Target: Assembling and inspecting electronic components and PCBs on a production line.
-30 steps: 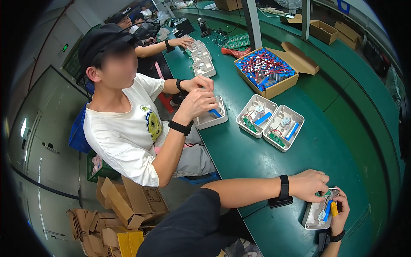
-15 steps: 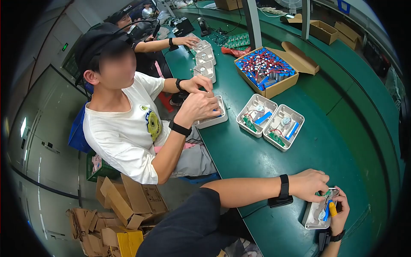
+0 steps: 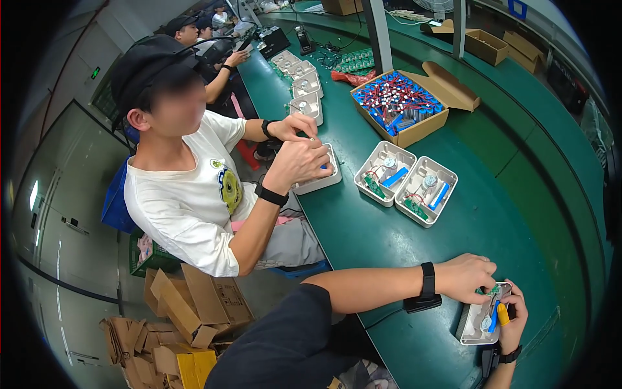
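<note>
At the lower right, a small white plastic housing [image 3: 468, 329] lies on the green table. Inside it are a blue cylindrical battery [image 3: 494, 319], a round silvery part [image 3: 485, 325] and a green circuit board [image 3: 496, 290]. My left hand [image 3: 464, 277] reaches over the housing's upper left corner, its fingers pinched at the board; their tips are partly hidden. Wrapped round the right side of the housing is my right hand [image 3: 514, 319], a yellow finger cover [image 3: 503, 315] on one finger. Dark bands circle both wrists.
Two similar filled housings, one left [image 3: 386, 172] and one right [image 3: 426, 190], stand ahead on the table [image 3: 389, 249]. Behind them sits an open cardboard box [image 3: 424, 129] of blue batteries. A co-worker's hands [image 3: 299, 154] work over another housing; more housings [image 3: 306, 109] line the table's far left edge.
My hands and the housing stay almost in place. Further back, another person's arm has drawn away from the row of housings. The whole view has shifted slightly.
</note>
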Tool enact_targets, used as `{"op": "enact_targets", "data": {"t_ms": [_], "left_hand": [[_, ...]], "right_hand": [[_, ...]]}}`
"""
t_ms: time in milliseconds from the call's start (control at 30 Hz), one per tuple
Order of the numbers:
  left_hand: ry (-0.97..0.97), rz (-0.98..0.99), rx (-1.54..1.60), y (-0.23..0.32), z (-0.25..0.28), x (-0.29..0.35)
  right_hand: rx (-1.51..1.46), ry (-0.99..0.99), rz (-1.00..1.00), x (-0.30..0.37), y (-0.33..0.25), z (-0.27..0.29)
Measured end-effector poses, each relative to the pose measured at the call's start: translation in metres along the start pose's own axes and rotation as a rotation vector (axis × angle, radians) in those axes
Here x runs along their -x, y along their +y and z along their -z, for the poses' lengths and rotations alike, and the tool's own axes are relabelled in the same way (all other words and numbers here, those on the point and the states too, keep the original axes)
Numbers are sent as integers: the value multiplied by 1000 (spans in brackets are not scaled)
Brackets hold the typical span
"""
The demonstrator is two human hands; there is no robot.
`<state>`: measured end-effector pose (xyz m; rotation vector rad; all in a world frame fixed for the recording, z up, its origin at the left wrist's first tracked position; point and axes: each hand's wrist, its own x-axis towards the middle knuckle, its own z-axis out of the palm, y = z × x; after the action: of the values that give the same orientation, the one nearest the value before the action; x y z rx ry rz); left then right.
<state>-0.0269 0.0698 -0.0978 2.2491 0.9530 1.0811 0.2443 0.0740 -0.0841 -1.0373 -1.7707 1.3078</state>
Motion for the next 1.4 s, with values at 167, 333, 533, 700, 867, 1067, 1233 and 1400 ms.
{"op": "enact_targets", "data": {"t_ms": [167, 333, 533, 700, 867, 1067, 1233, 1400], "left_hand": [[-7, 5, -3, 2, 3, 1], [-14, 3, -20, 2, 2, 0], [-14, 9, -15, 2, 3, 0], [-11, 4, -21, 1, 2, 0], [-13, 12, -21, 2, 3, 0], [0, 4, -27, 2, 3, 0], [-13, 19, -44, 3, 2, 1], [7, 2, -52, 3, 4, 1]], "right_hand": [[13, -2, 3, 1, 1, -1], [-7, 7, -1, 1, 1, 0], [2, 1, -23, -1, -4, 0], [4, -5, -17, -1, -2, 1], [-29, -7, 11, 0, 2, 0], [-21, -9, 11, -1, 0, 0], [-6, -10, 6, 1, 3, 0], [-20, 0, 11, -1, -1, -1]]}}
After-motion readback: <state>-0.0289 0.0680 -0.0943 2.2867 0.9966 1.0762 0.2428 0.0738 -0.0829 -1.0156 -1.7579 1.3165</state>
